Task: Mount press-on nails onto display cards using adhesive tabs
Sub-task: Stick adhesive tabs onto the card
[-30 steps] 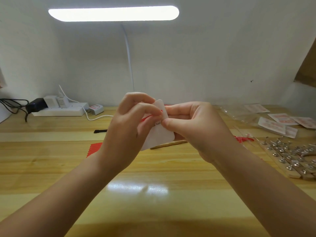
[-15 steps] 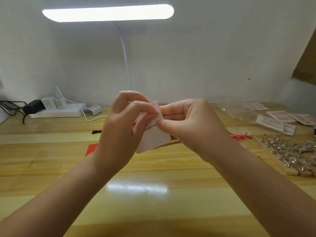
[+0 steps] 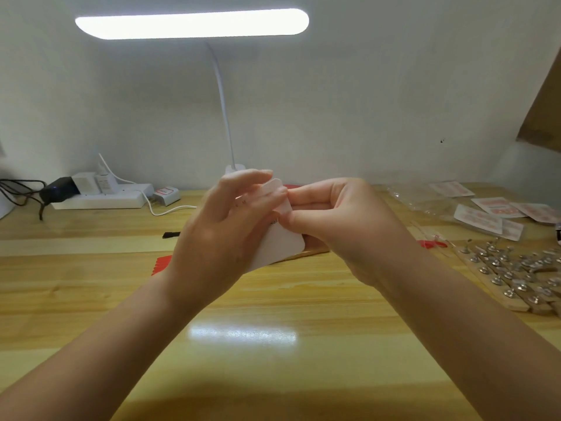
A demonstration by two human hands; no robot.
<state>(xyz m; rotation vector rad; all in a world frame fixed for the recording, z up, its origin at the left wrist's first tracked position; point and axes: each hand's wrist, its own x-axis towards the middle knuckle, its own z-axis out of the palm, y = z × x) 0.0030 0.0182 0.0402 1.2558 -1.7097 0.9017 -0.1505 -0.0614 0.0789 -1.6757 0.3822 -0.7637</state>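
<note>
The right hand (image 3: 340, 220) pinches the right edge of a white card (image 3: 280, 244) between thumb and curled fingers (image 3: 306, 197), about halfway up that edge. The left hand (image 3: 218, 235) holds the card from the other side, its fingers (image 3: 252, 180) bent over the card's top corner and its palm hiding the card's left half. The card is held upright, raised over the middle of the surface (image 3: 273, 360), touching nothing below; only its rounded top corner and lower right corner show. Whether a nail or a tab sits on it cannot be told.

Beneath the hands, a thin wooden stick (image 3: 312, 253) lies on the surface, mostly hidden. A red strip (image 3: 161, 264) shows just left of the left wrist, and a small black piece (image 3: 171, 234) lies farther toward the back edge. Between the hands and the near edge the surface is bare wood with a lamp glare.

Along the back edge at the left sits a white power strip (image 3: 100, 200) with plugs and cords; the lamp (image 3: 191, 24) rises from the back centre. Toward the right edge lie wooden sticks with metal studs (image 3: 516, 275), a small red piece (image 3: 431, 244) beside them, and, nearer the back right corner, printed packets (image 3: 485, 218) partly under clear plastic.
</note>
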